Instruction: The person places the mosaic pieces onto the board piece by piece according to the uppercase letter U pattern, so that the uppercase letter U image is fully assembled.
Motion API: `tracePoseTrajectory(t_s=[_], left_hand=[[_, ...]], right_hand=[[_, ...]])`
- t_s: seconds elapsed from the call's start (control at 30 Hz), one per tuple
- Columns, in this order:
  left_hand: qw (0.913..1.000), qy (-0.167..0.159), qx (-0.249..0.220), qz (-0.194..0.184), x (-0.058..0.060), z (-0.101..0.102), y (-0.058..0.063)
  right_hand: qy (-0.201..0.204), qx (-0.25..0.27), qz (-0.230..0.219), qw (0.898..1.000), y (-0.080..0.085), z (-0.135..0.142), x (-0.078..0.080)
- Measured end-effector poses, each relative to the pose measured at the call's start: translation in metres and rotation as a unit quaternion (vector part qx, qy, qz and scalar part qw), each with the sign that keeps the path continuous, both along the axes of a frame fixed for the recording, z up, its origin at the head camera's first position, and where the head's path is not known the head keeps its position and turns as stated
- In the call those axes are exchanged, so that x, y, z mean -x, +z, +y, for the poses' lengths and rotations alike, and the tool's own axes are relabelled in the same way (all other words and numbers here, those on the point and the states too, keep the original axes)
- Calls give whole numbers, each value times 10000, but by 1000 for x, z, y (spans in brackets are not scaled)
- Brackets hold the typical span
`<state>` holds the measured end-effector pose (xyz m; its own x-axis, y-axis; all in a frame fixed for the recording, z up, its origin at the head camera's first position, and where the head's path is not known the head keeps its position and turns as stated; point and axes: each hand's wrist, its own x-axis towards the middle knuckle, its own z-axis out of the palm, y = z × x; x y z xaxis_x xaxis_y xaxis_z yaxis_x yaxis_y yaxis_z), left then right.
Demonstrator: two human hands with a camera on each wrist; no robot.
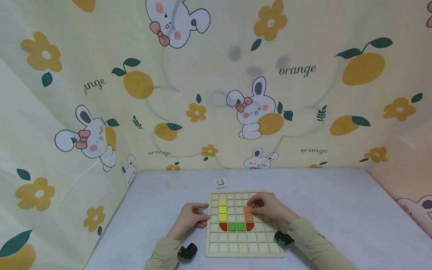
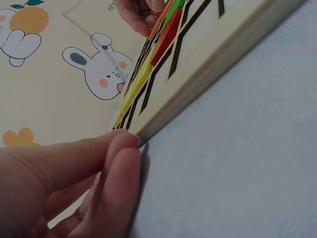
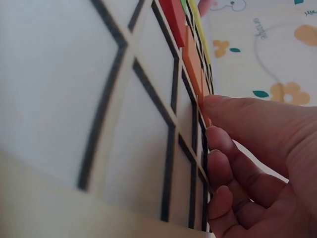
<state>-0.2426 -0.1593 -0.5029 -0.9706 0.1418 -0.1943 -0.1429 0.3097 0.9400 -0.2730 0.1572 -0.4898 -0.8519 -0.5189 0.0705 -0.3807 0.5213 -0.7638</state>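
A wooden grid board (image 1: 236, 249) lies flat on the table. On it, yellow tiles (image 1: 222, 210), red corner tiles (image 1: 223, 227), green tiles (image 1: 236, 226) and orange tiles (image 1: 248, 217) form a U. My left hand (image 1: 190, 218) rests at the board's left side; its fingertips (image 2: 130, 141) meet right at the edge. My right hand (image 1: 270, 207) is over the upper right part of the grid. Between its thumb and forefinger, an orange tile (image 3: 206, 118) is pinched at the top of the orange column, partly hidden by the fingers.
Behind the board lies a small patterned card (image 1: 221, 182) with a coloured U on it. Past the right hand, an orange piece (image 1: 272, 194) shows at the board's far right corner. A printed cloth (image 1: 209, 75) hangs behind the table. Black wrist devices (image 1: 187, 251) sit under both forearms.
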Motion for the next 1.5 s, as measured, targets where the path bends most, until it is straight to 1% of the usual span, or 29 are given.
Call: tracePoseTrajectory(t_s=[0.2, 0.3, 0.5, 0.63, 0.73, 0.87, 1.0, 1.1, 1.23, 1.5], left_hand=[[10000, 12, 9, -36, 0, 0, -1], [10000, 15, -1, -2, -1, 1, -1], [10000, 24, 6, 7, -1, 1, 0], [10000, 17, -4, 26, -1, 1, -1], [10000, 27, -13, 31, -1, 1, 0], [10000, 10, -6, 25, 0, 1, 0], [10000, -23, -45, 50, 0, 1, 0], [10000, -33, -69, 51, 1, 0, 0], [10000, -19, -53, 46, 1, 0, 0], [10000, 11, -19, 8, 1, 1, -3]], right_hand=[[-35, 11, 71, 10000, 5, 3, -1], [-181, 28, 149, 9997, 10, 8, 1], [-483, -29, 491, 9976, 25, 26, 5], [-635, -97, 649, 9958, 29, 41, 9], [-732, -150, 673, 9949, 27, 52, 12], [-865, -276, 645, 9938, 20, 64, 16], [-970, -314, 483, 9936, 11, 73, 20], [-1032, -288, 294, 9938, 7, 77, 22], [-1076, -299, 174, 9936, 3, 80, 24], [-1088, -349, 88, 9934, -2, 83, 27]])
